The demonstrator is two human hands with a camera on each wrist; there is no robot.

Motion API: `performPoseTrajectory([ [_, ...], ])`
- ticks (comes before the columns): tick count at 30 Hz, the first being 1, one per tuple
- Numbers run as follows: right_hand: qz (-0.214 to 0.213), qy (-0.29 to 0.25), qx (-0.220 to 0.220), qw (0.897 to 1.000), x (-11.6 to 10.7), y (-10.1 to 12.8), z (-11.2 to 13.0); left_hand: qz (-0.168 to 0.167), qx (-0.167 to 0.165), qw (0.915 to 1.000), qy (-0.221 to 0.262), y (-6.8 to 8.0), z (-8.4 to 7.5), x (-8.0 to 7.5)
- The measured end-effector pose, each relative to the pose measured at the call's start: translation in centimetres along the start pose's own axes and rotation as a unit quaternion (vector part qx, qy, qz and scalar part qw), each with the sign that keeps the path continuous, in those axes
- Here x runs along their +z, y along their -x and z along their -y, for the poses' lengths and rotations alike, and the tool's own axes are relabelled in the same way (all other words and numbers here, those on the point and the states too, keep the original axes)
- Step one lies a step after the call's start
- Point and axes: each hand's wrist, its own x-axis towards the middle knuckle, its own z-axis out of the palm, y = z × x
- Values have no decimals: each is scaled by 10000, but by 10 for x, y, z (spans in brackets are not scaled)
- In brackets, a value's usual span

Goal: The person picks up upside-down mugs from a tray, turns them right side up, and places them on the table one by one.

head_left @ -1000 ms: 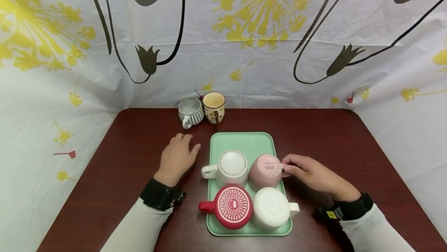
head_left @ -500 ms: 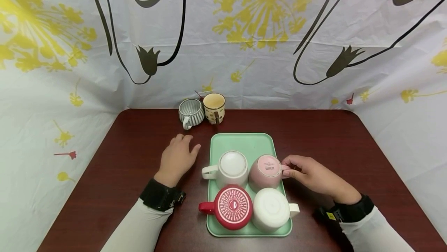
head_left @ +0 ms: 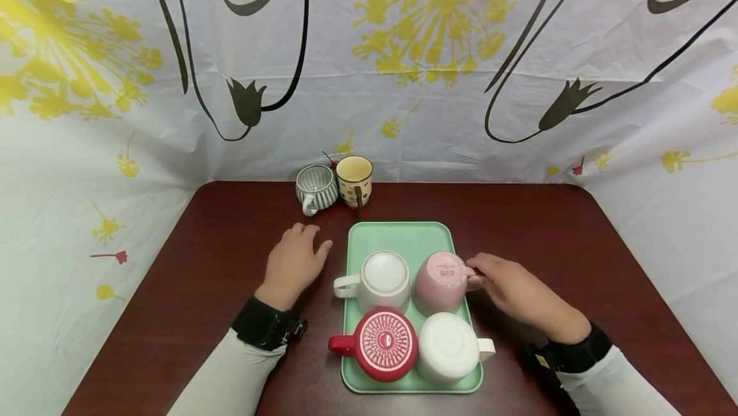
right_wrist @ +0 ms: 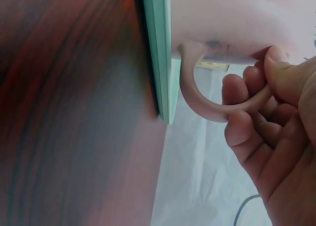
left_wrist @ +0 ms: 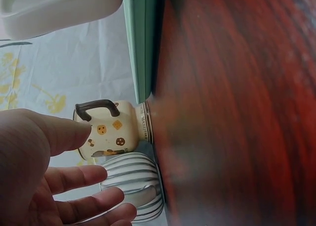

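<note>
My right hand point(head_left: 521, 291) grips the handle of a pink mug point(head_left: 439, 291), which stands upside down at the right side of the green tray point(head_left: 400, 233). In the right wrist view the thumb and fingers point(right_wrist: 239, 129) pinch and curl round that pink handle point(right_wrist: 205, 105). Beside it on the tray are an upturned white mug point(head_left: 385, 275), a red mug point(head_left: 385, 344) and a cream-white mug point(head_left: 446, 347). Left of the tray, my left hand point(head_left: 293, 265) rests with loosely bent fingers and holds nothing.
At the table's point(head_left: 230, 243) back edge stand a grey-striped cup point(head_left: 317, 188) and a yellow patterned mug point(head_left: 354, 182), both upright. A patterned white cloth point(head_left: 426, 121) hangs behind and at the sides. The handles of the tray's mugs stick out over its rim.
The pink mug has shifted slightly right and away from me, its base turning a little. My right hand has changed its hold on the handle. The left hand has stayed put.
</note>
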Motion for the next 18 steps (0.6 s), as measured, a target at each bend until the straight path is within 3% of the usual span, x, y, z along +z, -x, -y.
performPoseTrajectory([
  [12,-43,-633,409,9971,-15,-1,-12,48,-21,10000,24,-1,0,1],
  [18,54,-1532,1233,9805,-18,-2,-15,26,4,10000,34,0,0,2],
])
